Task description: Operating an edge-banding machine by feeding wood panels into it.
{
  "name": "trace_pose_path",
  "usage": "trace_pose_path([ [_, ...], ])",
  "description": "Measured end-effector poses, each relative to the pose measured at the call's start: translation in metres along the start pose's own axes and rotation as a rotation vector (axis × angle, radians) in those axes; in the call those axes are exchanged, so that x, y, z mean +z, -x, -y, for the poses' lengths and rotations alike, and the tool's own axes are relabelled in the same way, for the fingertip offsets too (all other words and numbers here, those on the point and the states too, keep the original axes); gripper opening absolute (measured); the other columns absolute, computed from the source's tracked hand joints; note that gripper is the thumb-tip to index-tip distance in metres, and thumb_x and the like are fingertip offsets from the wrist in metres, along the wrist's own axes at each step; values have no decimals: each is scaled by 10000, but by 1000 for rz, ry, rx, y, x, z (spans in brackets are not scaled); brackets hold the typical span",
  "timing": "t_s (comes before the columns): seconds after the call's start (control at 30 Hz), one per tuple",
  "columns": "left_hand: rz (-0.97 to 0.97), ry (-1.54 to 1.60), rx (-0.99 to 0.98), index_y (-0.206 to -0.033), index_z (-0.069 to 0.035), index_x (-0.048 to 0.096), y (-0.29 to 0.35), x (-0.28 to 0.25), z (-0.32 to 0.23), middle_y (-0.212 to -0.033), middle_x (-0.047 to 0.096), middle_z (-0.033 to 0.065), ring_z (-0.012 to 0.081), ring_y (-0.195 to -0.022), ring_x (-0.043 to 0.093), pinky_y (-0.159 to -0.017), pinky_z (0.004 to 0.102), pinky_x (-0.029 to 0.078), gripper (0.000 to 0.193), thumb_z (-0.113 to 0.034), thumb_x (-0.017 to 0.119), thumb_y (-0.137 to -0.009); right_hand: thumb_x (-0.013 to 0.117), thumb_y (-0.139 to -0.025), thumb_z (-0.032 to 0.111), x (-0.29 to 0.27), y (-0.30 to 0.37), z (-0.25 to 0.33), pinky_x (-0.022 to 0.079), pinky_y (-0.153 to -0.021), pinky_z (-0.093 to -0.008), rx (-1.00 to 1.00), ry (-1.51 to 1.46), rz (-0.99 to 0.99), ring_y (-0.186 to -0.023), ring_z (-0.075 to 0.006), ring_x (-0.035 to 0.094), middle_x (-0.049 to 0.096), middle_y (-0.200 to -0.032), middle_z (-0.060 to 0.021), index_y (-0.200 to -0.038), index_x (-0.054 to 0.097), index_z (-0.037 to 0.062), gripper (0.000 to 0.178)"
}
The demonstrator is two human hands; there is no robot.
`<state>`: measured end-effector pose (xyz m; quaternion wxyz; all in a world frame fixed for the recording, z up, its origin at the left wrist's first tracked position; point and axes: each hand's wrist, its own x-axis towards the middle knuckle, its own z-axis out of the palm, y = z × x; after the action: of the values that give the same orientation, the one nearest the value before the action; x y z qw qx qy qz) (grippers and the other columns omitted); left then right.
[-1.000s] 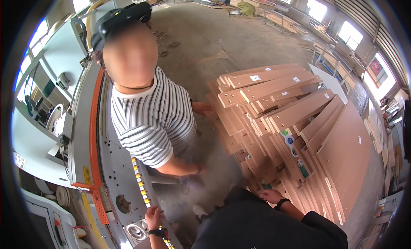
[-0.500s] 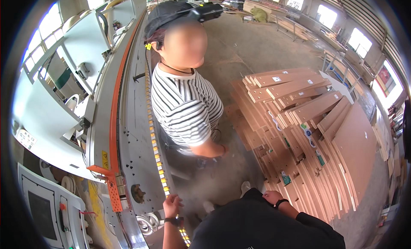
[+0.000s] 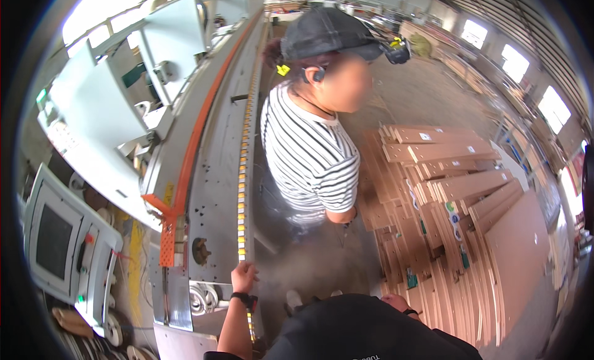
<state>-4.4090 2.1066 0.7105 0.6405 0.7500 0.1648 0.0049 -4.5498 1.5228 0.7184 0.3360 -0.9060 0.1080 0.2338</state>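
Note:
My left hand, a dark band on its wrist, is at the edge of a long machine bed, by a strip of yellow and white rollers. Its fingers are curled into a loose fist, with nothing visible in them. Whether it rests on the strip or hangs just over it, I cannot tell. My right hand is low beside my black shirt, which hides much of it; its fingers do not show clearly. Closest to that hand is a large stack of brown boards.
A person in a striped shirt and dark cap stands ahead, between machine and boards. An orange rail runs along the machine. At the left is a control panel with a screen. Coiled white hose lies below the bed's near end.
My view has swung left, so machine, person and boards appear further right. The person has turned further to the right. My left hand stays by the roller strip; my right hand is more hidden.

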Motion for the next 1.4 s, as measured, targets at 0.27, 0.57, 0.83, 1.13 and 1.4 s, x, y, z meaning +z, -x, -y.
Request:
trace_pose_path([
  [0.27, -152, -239, 86, -1084, -12, 714, 48, 9, 104, -859, 735, 56, 138, -719, 690, -659, 305, 563, 198, -157, 654, -965, 691, -965, 281, -18, -75, 1, 563, -730, -324, -92, -160, 233, -795, -191, 739, 768, -888, -110, -1067, 761, 6, 302],
  [0.57, -243, -215, -224, -1149, -39, 737, 249, 108, 5, -1053, 760, 134, 244, -999, 720, -916, 375, 559, 299, -263, 679, -958, 666, -983, 388, 3, -176, -103, 549, -888, -405, -391, 261, 489, -1038, -333, 725, 763, -1081, -191, -1135, 729, -39, 457],
  [0.83, -719, -337, -20, -967, -54, 709, 300, 3, 18, -880, 717, 179, 374, -804, 690, -768, 457, 565, 187, -227, 697, -896, 671, -973, 388, 26, -240, -101, 549, -887, -374, -245, 136, 566, -1021, -280, 726, 777, -1084, -162, -1139, 758, -1, 432],
  [1.13, -998, -590, 183, -1072, -125, 723, 288, -199, -83, -958, 751, 117, 312, -876, 726, -784, 421, 573, 169, -156, 669, -915, 658, -974, 434, 61, -209, -4, 560, -856, -379, -291, 187, 431, -947, -276, 737, 787, -990, -128, -1026, 786, 36, 421],
  [1.4, -1072, -1021, 139, -1288, -102, 585, 228, -407, -125, -1319, 621, 125, 354, -1210, 592, -993, 455, 514, 504, -178, 760, -821, 653, -974, 441, 100, -179, 115, 562, -846, -383, -238, 242, 414, -934, -276, 738, 786, -977, -125, -1016, 784, 40, 424],
])
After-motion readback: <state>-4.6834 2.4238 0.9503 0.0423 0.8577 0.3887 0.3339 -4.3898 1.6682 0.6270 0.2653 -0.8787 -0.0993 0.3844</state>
